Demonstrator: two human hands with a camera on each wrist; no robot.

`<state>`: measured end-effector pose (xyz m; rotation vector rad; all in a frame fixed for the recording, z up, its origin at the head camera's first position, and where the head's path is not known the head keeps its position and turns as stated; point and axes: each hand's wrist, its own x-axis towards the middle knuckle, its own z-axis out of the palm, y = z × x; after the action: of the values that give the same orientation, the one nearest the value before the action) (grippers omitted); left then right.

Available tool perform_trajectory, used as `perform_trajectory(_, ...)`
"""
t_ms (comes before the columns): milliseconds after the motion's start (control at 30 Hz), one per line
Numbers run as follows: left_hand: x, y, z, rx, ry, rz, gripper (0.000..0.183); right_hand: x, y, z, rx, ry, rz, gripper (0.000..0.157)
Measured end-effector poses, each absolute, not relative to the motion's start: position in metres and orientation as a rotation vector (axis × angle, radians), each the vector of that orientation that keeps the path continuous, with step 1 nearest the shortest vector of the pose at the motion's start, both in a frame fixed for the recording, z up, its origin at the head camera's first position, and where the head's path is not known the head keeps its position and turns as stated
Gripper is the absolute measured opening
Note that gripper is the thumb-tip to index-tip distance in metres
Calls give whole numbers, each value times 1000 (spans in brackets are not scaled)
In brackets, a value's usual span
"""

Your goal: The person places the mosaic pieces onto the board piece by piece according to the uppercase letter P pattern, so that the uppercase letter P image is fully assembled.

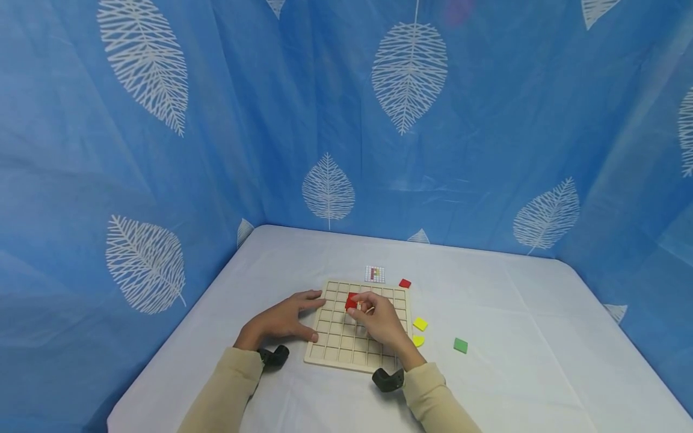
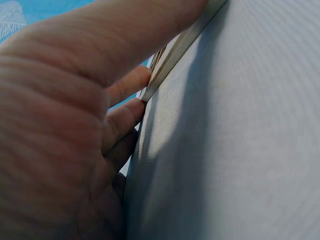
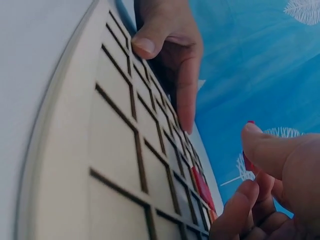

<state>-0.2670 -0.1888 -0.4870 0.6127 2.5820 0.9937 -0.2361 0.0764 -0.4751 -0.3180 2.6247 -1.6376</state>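
Observation:
A light wooden grid board (image 1: 331,356) lies on the white table. Over its middle, my right hand (image 1: 385,323) pinches a small red tile (image 3: 247,161) between thumb and fingers. Just beneath, another red tile (image 3: 202,187) lies on the grid; in the head view the red patch (image 1: 351,301) by the fingertips partly hides behind them. My left hand (image 1: 281,317) rests at the board's left side, its fingers spread and fairly straight. Its thumb touches the near left border and its fingertips the edge, as the left wrist view also shows.
A small printed grid card (image 1: 375,274) with coloured squares lies behind the board. Near its far right corner is a loose red tile (image 1: 405,283). Two yellow pieces (image 1: 420,324) lie along the right side, with a green tile (image 1: 461,345) farther right. Blue curtains (image 1: 433,180) surround the table.

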Motion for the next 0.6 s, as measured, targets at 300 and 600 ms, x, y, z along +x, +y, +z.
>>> perform_trajectory(300,-267,-190,-486,651,2573,994,95,-240,76,-484,-353,2677,-1553,27)
perform_trajectory(600,-267,-190,-487,654,2580,984,95,-239,78,-487,-353,2698,-1530,24)
